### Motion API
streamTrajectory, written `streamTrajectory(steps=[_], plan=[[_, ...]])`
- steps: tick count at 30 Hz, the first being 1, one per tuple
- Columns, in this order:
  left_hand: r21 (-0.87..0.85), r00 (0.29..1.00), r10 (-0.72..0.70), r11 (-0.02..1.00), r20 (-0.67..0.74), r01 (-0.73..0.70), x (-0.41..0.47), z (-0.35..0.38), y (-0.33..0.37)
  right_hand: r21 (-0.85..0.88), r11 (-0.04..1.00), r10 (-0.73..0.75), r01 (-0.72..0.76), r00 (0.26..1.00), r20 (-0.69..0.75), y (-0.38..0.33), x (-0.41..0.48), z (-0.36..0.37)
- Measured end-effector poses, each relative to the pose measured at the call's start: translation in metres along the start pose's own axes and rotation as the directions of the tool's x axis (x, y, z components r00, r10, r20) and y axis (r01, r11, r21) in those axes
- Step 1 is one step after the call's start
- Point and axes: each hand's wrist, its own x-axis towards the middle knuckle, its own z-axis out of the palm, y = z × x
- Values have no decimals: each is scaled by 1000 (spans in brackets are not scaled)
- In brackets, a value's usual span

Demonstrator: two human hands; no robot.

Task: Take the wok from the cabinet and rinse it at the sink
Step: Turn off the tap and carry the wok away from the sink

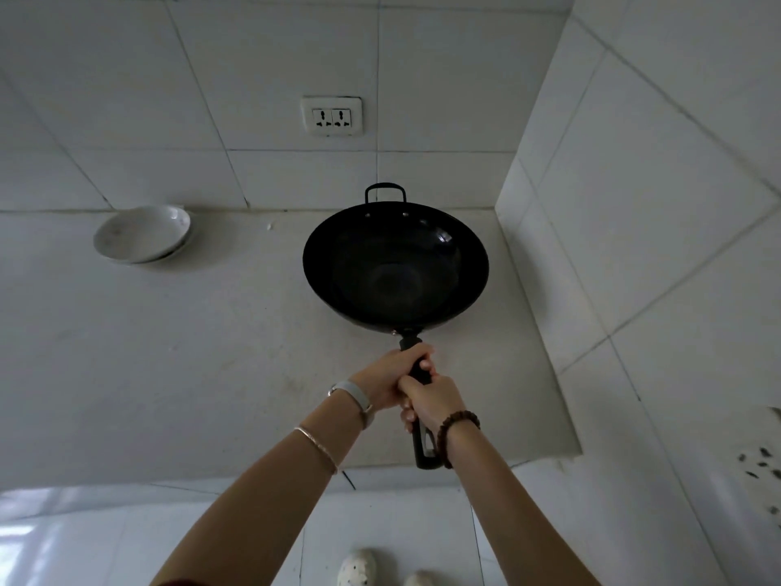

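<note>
Head view: the left hand (386,376) curls tight around the long handle (409,344) of the black wok (395,268), nearest the pan's bowl. The right hand (432,401) clasps the same handle just behind it, touching the left, with the handle's end jutting past the right wrist. The wok lies beyond both hands over a pale counter (211,353); contact cannot be told. 2 stacked dishes (141,234) sit well left of the left hand, and a wall socket (331,116) is further beyond.
</note>
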Motion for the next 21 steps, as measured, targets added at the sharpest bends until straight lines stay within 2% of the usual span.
streamTrajectory(steps=[12,21], plan=[[-118,998,-21,993,51,27,41,-10,16,27,1000,10,-10,1000,-1,-12,33,2],[-107,996,-15,994,91,25,52,-18,8,58,998,21,-22,1000,22,-2,41,4]])
